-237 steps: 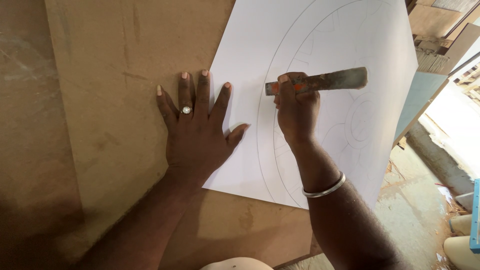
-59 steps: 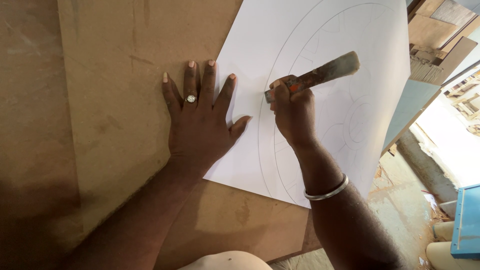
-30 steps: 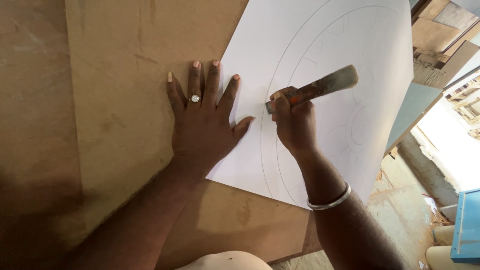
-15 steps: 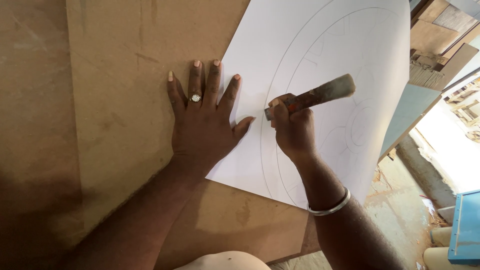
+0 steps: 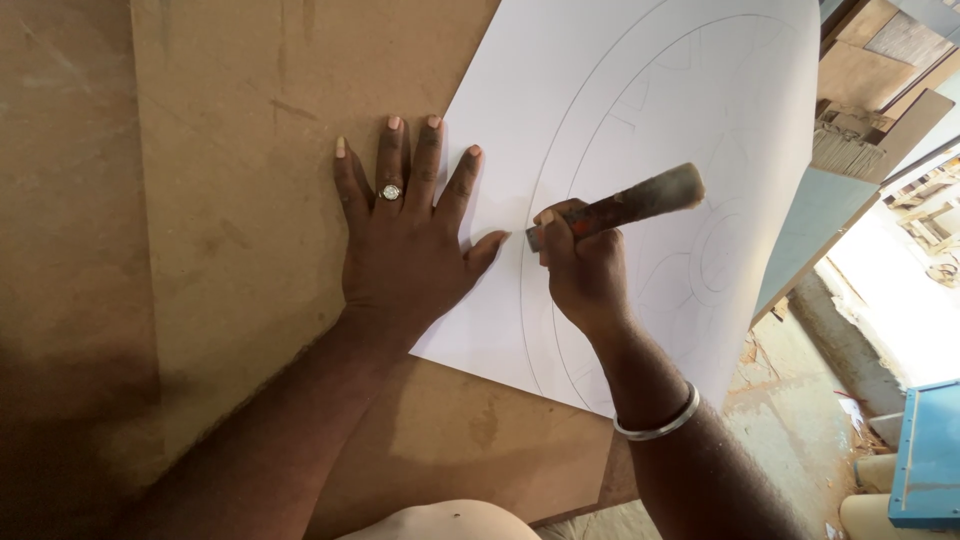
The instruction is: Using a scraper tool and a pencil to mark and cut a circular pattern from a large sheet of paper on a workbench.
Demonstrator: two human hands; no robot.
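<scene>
The right hand [image 5: 585, 275] was clamped in a fist around a wooden-handled tool [image 5: 625, 205], gripping it low near its working end. The tool's long axis ran up and to the right from the fist, and its tip met the white paper sheet [image 5: 600, 110] on one of the drawn curved lines, just right of the left thumb. A metal bangle [image 5: 655, 428] circled the right wrist. The left hand [image 5: 410, 240] lay flat with fingers spread apart, holding nothing, a ring [image 5: 390, 191] on one finger; it straddled the sheet's left edge, pressing paper to the brown worktop [image 5: 230, 200]. A blue box [image 5: 930, 455] stood on the floor, well apart at lower right.
</scene>
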